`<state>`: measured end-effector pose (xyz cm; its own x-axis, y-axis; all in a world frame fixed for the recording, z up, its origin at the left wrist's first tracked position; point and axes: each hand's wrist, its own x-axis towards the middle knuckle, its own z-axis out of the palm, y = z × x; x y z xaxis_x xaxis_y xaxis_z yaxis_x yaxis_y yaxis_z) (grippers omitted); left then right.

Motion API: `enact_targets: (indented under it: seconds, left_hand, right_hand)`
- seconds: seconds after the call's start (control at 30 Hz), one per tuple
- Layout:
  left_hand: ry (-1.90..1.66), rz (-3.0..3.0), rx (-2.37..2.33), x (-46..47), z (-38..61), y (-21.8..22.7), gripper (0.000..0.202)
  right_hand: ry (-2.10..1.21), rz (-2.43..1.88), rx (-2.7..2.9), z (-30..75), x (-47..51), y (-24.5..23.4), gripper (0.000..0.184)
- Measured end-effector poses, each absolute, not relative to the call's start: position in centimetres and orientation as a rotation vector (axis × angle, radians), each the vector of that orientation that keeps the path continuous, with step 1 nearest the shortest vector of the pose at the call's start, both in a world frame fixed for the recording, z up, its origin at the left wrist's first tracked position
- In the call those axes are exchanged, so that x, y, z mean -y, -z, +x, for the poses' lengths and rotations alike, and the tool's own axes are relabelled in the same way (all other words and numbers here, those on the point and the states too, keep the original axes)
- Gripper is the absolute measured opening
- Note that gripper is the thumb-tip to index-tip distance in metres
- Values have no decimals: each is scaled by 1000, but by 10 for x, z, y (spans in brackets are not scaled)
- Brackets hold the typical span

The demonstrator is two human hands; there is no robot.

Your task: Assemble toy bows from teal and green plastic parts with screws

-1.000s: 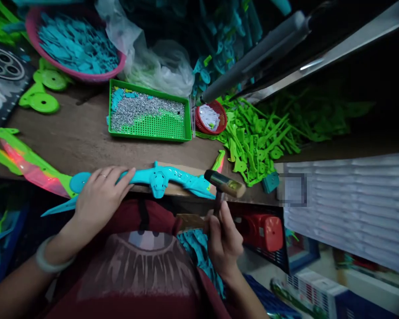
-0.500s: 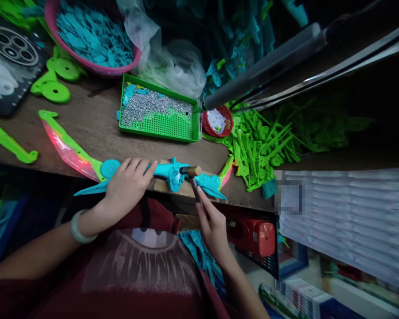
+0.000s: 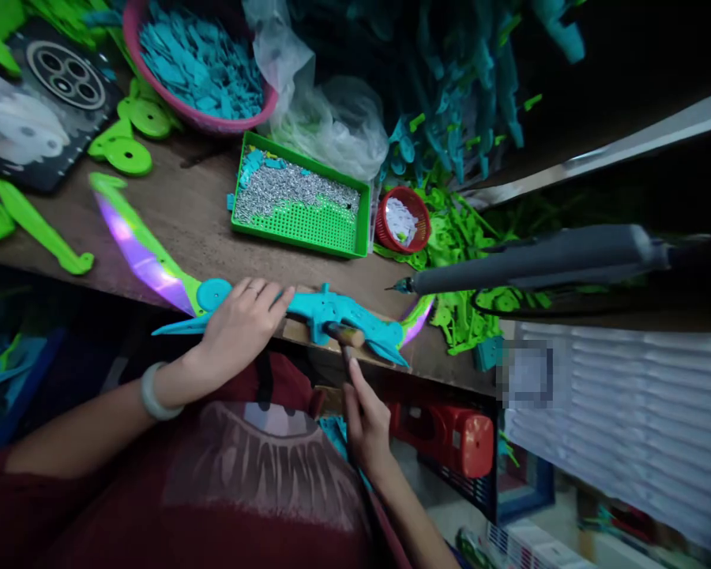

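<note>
A turquoise and lime-green toy bow (image 3: pixel 361 313) lies along the front edge of the workbench, its translucent limbs lit purple. My left hand (image 3: pixel 241 332) is closed over the turquoise body, left of the bow's middle. In my right hand (image 3: pixel 368 423) is the handle of a small hammer (image 3: pixel 348 336). The hammer head is close to the front side of the bow's central part, slightly blurred; whether it touches cannot be told. Behind the bow sits a green tray (image 3: pixel 299 239) of small metal screws.
A pink basin (image 3: pixel 213 122) of turquoise pieces and a red basket (image 3: pixel 385 229) of white parts stand behind. A hanging electric screwdriver (image 3: pixel 527 265) reaches in from the right above piled green parts (image 3: pixel 459 316). A phone (image 3: pixel 53 103) lies at the far left.
The hammer head has moved slightly down, toward the front of the bow. The bow's limb lights have turned from red to purple. The screwdriver hangs lower and farther right in view.
</note>
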<state>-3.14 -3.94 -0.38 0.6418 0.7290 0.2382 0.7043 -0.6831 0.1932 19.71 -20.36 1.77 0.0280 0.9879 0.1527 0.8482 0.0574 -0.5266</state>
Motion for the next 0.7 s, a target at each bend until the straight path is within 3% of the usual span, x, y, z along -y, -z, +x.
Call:
enact_targets:
  seconds: [0.13, 0.23, 0.37, 0.47, 0.57, 0.7]
  left_hand:
    - [-517, 2770, -1172, 42, -31, 0, 34]
    - [-802, 2663, -1216, 55, -49, -8, 36]
    - [-1291, 2122, -1818, 88, -93, -11, 42]
    - [-1327, 1536, -2018, 108, -115, 2, 43]
    - [-1203, 996, -1774, 113, -116, 19, 41]
    - [-1091, 718, -1381, 104, -104, 29, 37]
  right_hand:
    - [-503, -1861, 1896, 201, 193, -18, 56]
    - [-536, -1764, 1927, 200, 173, -29, 57]
    - [-624, -1551, 2087, 181, 142, -47, 60]
    - [-634, -1374, 2129, 155, 118, -50, 63]
    - [-714, -1287, 2176, 130, 94, -42, 63]
    - [-918, -1348, 2391, 119, 76, -37, 54]
